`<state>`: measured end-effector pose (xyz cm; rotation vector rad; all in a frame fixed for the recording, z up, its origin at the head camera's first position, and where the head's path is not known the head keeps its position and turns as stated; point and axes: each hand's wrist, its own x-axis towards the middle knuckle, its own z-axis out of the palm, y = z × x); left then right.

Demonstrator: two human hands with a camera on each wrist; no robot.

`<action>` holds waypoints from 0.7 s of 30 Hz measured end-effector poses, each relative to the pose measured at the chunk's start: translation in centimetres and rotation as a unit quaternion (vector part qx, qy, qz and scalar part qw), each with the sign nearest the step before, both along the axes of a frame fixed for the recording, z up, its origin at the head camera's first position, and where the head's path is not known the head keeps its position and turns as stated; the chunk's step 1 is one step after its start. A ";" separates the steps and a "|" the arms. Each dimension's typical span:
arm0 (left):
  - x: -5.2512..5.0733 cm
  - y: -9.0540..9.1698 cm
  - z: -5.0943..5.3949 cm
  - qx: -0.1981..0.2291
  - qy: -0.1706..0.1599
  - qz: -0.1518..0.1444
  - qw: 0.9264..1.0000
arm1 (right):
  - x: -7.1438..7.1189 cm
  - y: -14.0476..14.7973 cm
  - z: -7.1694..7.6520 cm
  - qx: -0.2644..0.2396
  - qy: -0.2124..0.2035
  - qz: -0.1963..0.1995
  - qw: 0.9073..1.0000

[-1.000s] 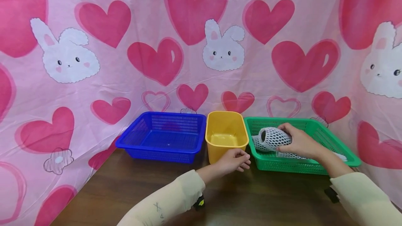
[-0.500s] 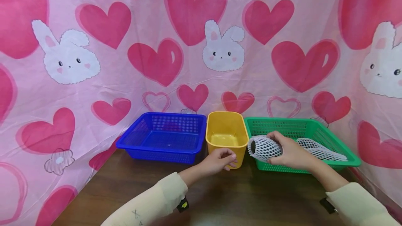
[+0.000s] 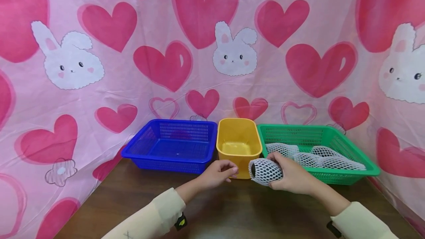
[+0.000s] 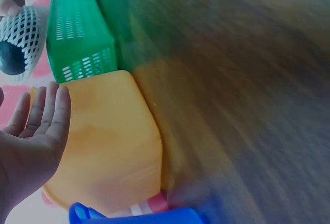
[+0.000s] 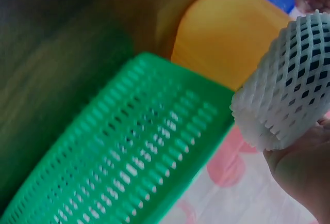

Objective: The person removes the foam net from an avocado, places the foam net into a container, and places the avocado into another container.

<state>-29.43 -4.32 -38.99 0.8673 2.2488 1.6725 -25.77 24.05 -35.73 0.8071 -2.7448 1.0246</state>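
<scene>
Carrying the net-sleeved object (image 3: 267,172) off the green basket's (image 3: 338,177) near left corner since half a second ago — now gripping it in the right hand (image 3: 293,175) above the bench (image 3: 232,213), before the yellow bin's (image 3: 239,160) near right corner. Holding the left hand (image 3: 216,174) close by, fingers relaxed, grasping nothing — probably best keeping the right-hand grip light, to avoid shifting the net.

Smooth plastic tub (image 3: 243,164) and matt foam netting (image 3: 267,172) at five o'clock; plastic blue basket (image 3: 167,166), eight; plastic green basket (image 3: 338,177), four; wood-grained bench (image 3: 239,211), six; creased cloth (image 3: 196,62), twelve.
</scene>
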 end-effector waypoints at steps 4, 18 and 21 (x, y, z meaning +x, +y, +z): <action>0.2 -0.8 -0.4 -0.018 0.008 0.003 1.000 | 0.2 -1.0 -1.1 0.008 -0.006 0.008 1.000; 0.5 -2.4 -1.4 -0.079 0.049 0.021 0.995 | 0.4 -4.5 -3.9 0.067 -0.016 0.020 0.997; 0.5 -2.6 -1.6 -0.103 0.057 0.025 0.993 | 0.2 -4.7 -4.5 0.073 -0.008 0.024 0.997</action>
